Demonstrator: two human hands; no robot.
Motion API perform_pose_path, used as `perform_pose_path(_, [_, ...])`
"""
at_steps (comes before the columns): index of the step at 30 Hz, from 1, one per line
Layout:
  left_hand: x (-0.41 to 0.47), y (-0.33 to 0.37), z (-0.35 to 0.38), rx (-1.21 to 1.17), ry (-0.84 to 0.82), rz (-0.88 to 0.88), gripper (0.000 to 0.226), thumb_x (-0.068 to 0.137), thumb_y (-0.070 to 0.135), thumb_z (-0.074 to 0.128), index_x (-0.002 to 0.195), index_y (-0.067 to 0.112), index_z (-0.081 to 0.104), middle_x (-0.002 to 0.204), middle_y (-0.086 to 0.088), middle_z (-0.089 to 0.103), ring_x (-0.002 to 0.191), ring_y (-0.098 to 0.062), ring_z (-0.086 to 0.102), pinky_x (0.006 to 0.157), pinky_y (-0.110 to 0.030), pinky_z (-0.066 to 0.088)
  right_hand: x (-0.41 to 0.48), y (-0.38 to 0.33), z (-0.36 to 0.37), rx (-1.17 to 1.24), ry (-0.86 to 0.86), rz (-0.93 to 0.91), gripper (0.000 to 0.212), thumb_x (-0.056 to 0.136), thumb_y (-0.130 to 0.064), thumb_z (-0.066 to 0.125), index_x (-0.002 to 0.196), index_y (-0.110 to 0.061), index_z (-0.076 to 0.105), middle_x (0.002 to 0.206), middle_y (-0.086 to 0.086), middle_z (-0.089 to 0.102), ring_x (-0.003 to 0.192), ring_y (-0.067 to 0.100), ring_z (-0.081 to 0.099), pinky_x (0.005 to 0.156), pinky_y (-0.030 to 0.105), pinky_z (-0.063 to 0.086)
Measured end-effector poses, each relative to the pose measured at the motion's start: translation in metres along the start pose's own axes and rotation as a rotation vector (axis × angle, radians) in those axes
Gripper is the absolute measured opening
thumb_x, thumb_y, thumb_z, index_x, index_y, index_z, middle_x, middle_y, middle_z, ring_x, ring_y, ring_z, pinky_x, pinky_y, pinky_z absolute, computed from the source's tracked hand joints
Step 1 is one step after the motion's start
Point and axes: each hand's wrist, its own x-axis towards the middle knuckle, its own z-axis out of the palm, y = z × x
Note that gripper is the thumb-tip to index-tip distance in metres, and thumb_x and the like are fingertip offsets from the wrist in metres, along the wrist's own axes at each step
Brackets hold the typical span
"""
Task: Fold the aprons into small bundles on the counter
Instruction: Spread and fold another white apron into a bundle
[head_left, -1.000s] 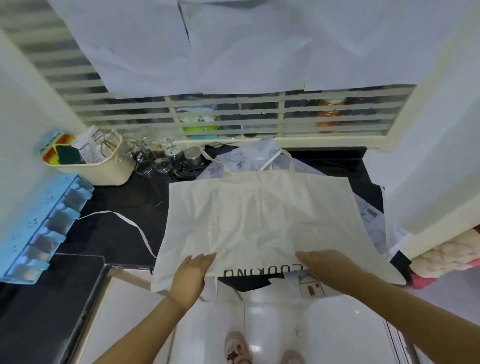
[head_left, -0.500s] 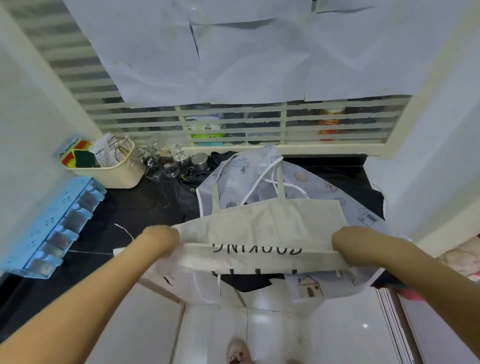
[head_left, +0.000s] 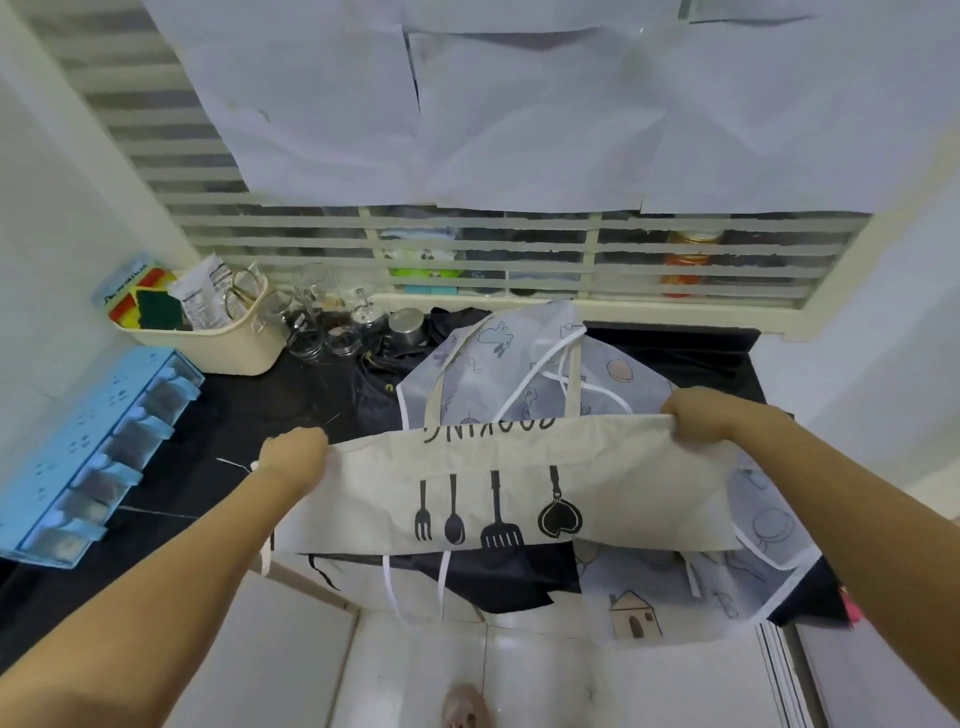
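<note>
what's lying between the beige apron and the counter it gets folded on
Both hands grip the beige apron, left hand at one end, right hand at the other. Beneath it a translucent printed apron and a dark cloth lie spread on the counter, so it would land on those.

Cream apron (head_left: 498, 493) folded over since a second ago: both hands carried the near hem away, utensil print now up between left hand (head_left: 291, 457) and right hand (head_left: 701, 421).

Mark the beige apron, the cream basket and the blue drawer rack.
beige apron (head_left: 623, 483), head view, plain cloth right of the printed utensils.
cream basket (head_left: 223, 349), head view, its front wall.
blue drawer rack (head_left: 72, 447), head view, its flat dotted face.
</note>
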Motion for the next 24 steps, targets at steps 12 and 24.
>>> perform_pose_path(12, [0.081,0.018,0.030,-0.163,0.025,-0.009,0.028,0.090,0.000,0.039,0.104,0.013,0.059,0.107,-0.005,0.065,0.107,-0.024,0.058,0.115,-0.048,0.018,0.065,0.014,0.054,0.236,0.212,0.167,0.018,0.098,-0.013,0.043,0.091,-0.010,0.059,0.093,0.012,0.062,0.082,0.025,0.053,0.072,0.029,0.039])
perform_pose_path(24, [0.004,0.128,0.082,-0.550,0.426,0.259,0.053,0.079,0.013,0.060,0.129,0.006,0.047,0.133,-0.018,0.046,0.123,-0.036,0.040,0.095,-0.057,0.038,0.039,-0.005,0.095,0.581,0.735,0.219,0.032,0.086,-0.007,0.064,0.118,-0.004,0.058,0.114,0.020,0.058,0.109,0.037,0.048,0.093,0.042,0.037])
